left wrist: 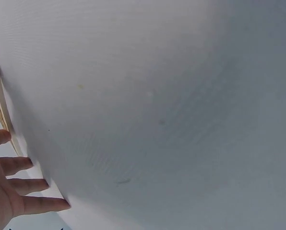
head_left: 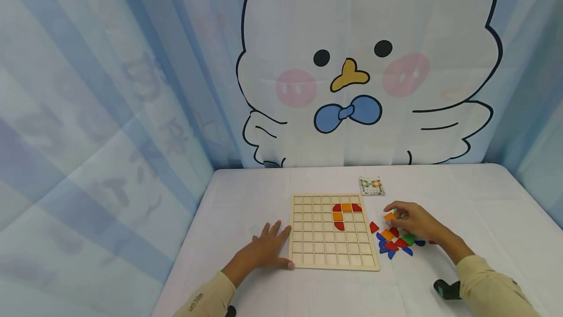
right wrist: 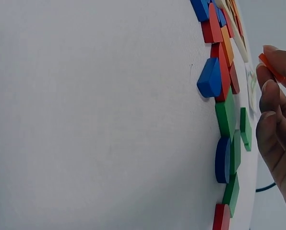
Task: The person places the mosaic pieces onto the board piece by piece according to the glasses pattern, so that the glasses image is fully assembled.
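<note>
The left hand (head_left: 269,250) lies at the left side of the wooden grid board (head_left: 325,260), fingers straight and spread apart, with the index fingertip and the thumb at the board's edge. The right hand (head_left: 413,220) is beyond the opposite side, its thumb and fingertips pinching an orange piece (head_left: 389,216) above the table — the right wrist view shows its edge poking out between them. The board sits flat on the white-covered table (head_left: 334,292) and carries five pieces in its upper right part: a row of a red piece (head_left: 336,207), an orange square (head_left: 346,207) and a second red piece (head_left: 357,207), then, below the first of these, another orange square (head_left: 337,216) and a third red piece (head_left: 339,226). Loose pieces (head_left: 401,243) in red, orange, blue and green lie to the right of the board, many of them touching or overlapping; one red wedge (head_left: 374,227) rests just beside the board's right edge. A small printed card (head_left: 371,186) lies near the board's upper right corner. Next to the right sleeve (head_left: 488,283) is a dark object (head_left: 446,289), partly hidden — I cannot tell what it is. Behind the table hangs a pale blue curtain (head_left: 132,112) with a big white cartoon figure (head_left: 352,19) in a blue bow tie.
</note>
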Demonstrator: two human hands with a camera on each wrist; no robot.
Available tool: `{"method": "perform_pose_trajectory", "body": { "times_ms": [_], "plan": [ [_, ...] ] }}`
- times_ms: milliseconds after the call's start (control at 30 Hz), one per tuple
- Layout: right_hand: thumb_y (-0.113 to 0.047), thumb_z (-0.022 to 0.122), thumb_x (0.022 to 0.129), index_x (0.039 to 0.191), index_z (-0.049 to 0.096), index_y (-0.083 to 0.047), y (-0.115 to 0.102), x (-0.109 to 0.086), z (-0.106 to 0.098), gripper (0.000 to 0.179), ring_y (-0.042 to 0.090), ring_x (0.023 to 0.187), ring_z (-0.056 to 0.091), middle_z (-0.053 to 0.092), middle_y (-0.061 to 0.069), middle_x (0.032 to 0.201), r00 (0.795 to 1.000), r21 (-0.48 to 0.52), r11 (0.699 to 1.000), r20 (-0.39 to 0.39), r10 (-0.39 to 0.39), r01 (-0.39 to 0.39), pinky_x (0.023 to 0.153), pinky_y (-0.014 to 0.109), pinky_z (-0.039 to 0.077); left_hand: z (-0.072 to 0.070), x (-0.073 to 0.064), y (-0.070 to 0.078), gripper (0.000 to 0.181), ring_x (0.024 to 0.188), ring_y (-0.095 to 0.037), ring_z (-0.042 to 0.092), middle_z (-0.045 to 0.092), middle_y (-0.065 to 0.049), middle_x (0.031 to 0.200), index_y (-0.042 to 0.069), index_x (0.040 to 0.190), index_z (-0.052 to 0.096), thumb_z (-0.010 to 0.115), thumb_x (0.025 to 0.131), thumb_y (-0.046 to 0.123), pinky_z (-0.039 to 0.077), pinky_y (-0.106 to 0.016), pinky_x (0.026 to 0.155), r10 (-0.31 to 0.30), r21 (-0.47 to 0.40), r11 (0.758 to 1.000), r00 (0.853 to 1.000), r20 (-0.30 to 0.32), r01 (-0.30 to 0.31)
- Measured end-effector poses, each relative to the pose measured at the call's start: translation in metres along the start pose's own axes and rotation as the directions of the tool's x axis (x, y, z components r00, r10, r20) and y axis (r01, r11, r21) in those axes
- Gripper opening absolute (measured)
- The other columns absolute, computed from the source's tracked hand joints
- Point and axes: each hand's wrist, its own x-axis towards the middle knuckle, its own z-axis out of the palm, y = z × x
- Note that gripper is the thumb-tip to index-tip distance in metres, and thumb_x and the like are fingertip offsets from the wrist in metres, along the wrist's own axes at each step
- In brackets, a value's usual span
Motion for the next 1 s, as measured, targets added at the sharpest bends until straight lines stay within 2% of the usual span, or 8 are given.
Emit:
{"method": "perform_pose_trajectory", "body": {
  "times_ms": [167, 433, 667, 867, 1000],
  "plan": [
    [-0.024, 0.073, 0.092, 0.117, 0.067, -0.003, -0.006, 0.001, 0.005, 0.032, 0.020, 0.067, 0.061, 0.063, 0.006, 0.087, 1.000, 0.026, 1.000, 0.012, 0.011, -0.012, 0.062, 0.029, 0.058, -0.002, -0.001, 0.002, 0.104, 0.150, -0.048, 0.023, 0.025, -0.015, 0.166, 0.022, 0.158, 0.033, 0.076, 0.074, 0.065, 0.036, -0.072, 0.106, -0.007, -0.008, 1.000, 1.000, 0.008, 0.007],
    [-0.016, 0.075, 0.090, 0.119, 0.066, 0.000, -0.010, 0.005, 0.013, 0.034, 0.020, 0.061, 0.060, 0.061, 0.007, 0.090, 0.998, 0.034, 0.999, 0.048, -0.044, 0.042, 0.059, 0.029, 0.058, -0.002, 0.002, 0.004, 0.102, 0.150, -0.049, 0.023, 0.026, -0.016, 0.165, 0.022, 0.157, 0.035, 0.079, 0.074, 0.061, 0.036, -0.072, 0.105, -0.026, -0.016, 1.000, 1.000, 0.012, 0.027],
    [-0.015, 0.074, 0.089, 0.122, 0.064, -0.002, -0.017, 0.009, 0.024, 0.036, 0.021, 0.061, 0.060, 0.060, 0.008, 0.092, 0.996, 0.090, 0.996, 0.091, -0.008, 0.000, 0.058, 0.030, 0.057, 0.003, 0.007, 0.002, 0.103, 0.150, -0.049, 0.023, 0.025, -0.016, 0.165, 0.022, 0.157, 0.035, 0.081, 0.073, 0.060, 0.035, -0.072, 0.107, -0.038, -0.020, 0.999, 0.999, 0.013, 0.038],
    [-0.017, 0.076, 0.088, 0.120, 0.063, -0.005, -0.020, 0.012, 0.029, 0.036, 0.020, 0.060, 0.058, 0.060, 0.008, 0.093, 0.994, 0.097, 0.995, 0.104, -0.046, 0.036, 0.054, 0.028, 0.054, 0.007, 0.009, -0.001, 0.104, 0.150, -0.048, 0.022, 0.025, -0.014, 0.166, 0.022, 0.158, 0.035, 0.080, 0.073, 0.063, 0.033, -0.071, 0.109, -0.029, -0.032, 0.999, 1.000, 0.007, 0.029],
    [-0.018, 0.077, 0.088, 0.118, 0.063, -0.006, -0.022, 0.015, 0.033, 0.035, 0.018, 0.062, 0.059, 0.060, 0.008, 0.094, 0.993, 0.101, 0.993, 0.101, -0.069, 0.059, 0.057, 0.026, 0.054, 0.009, 0.009, -0.002, 0.104, 0.150, -0.048, 0.022, 0.026, -0.012, 0.166, 0.023, 0.157, 0.035, 0.079, 0.073, 0.063, 0.033, -0.070, 0.109, -0.020, -0.037, 0.999, 1.000, 0.000, 0.020]
  ]
}}
